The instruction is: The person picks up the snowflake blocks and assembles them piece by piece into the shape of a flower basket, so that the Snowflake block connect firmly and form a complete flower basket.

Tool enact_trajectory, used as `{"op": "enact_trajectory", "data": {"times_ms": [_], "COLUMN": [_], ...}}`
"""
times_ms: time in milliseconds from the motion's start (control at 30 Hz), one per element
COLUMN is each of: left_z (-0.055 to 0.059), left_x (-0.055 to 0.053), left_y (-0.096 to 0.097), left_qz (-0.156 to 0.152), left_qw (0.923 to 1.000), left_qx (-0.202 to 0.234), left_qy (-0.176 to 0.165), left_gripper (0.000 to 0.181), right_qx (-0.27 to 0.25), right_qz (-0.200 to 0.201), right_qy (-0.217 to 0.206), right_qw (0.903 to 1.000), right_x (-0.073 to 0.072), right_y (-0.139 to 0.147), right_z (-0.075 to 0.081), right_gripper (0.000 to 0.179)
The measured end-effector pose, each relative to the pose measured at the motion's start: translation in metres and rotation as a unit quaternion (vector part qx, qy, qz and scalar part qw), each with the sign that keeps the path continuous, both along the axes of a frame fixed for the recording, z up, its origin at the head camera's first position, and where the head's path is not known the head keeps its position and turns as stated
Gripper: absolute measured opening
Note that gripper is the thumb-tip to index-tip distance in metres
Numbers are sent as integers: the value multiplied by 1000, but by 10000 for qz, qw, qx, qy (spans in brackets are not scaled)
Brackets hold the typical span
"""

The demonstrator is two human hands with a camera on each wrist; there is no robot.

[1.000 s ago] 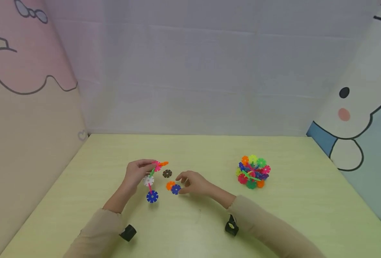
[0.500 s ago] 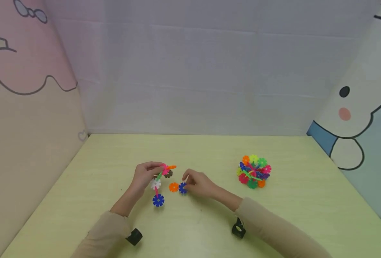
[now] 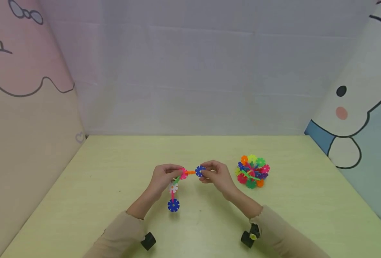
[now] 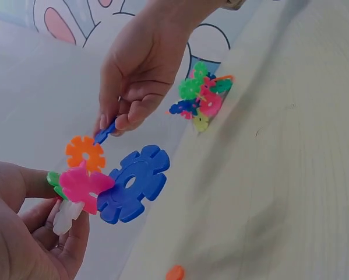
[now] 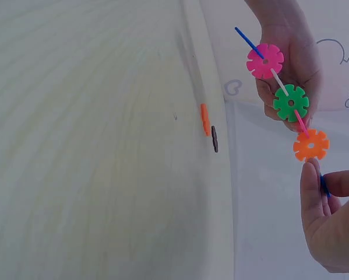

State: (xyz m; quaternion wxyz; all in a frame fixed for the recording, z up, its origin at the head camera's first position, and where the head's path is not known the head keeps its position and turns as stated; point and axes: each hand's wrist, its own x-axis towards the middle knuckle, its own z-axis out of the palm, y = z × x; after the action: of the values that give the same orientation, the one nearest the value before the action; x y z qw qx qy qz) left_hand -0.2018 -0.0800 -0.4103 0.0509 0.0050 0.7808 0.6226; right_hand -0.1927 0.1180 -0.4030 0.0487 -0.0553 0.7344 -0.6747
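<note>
My left hand (image 3: 163,177) pinches a chain of slotted plastic snowflake discs near its upper end, beside a pink disc (image 3: 183,173) and a green disc (image 5: 291,103). From there the chain hangs down through a white disc (image 3: 173,187) and another pink disc (image 4: 87,188) to a large blue disc (image 3: 173,205). An orange disc (image 5: 311,145) sticks out at the right end, edge-on in the head view. My right hand (image 3: 221,179) pinches a separate blue disc (image 3: 199,171) between thumb and fingers, its edge right at the orange disc's rim. Fingers partly cover this blue disc.
A ball-like cluster of many-coloured joined discs (image 3: 252,172) stands on the table (image 3: 113,157) to the right of my right hand. An orange disc (image 5: 205,119) and a brown disc (image 5: 215,139) lie on the table, hidden in the head view.
My right hand has picked the loose blue disc off the table and raised it to the chain's orange end. My left hand has carried the chain to the right, over the loose discs.
</note>
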Motion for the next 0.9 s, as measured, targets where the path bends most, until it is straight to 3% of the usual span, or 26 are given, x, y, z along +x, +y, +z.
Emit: {"op": "enact_trajectory", "data": {"times_ms": [200, 567, 633, 733, 900], "left_z": [-1, 3, 4, 5, 7], "left_x": [0, 12, 11, 5, -8], "left_y": [5, 16, 13, 3, -29], "left_qz": [0, 129, 123, 25, 96], "left_qw": [10000, 9988, 9988, 9991, 9987], "left_qx": [5, -92, -105, -162, -506], "left_qy": [6, 461, 460, 391, 44], "left_gripper": [18, 14, 13, 14, 20], "right_qx": [-112, -150, -102, 285, 1319], "right_qz": [85, -78, 95, 680, 1547], "right_qy": [-119, 55, 161, 297, 541], "right_qw": [9998, 9998, 9998, 9968, 9776], "right_x": [0, 5, 4, 0, -19], "right_y": [4, 1, 1, 0, -8], "right_z": [1, -1, 0, 4, -6], "right_gripper": [24, 19, 19, 22, 30]}}
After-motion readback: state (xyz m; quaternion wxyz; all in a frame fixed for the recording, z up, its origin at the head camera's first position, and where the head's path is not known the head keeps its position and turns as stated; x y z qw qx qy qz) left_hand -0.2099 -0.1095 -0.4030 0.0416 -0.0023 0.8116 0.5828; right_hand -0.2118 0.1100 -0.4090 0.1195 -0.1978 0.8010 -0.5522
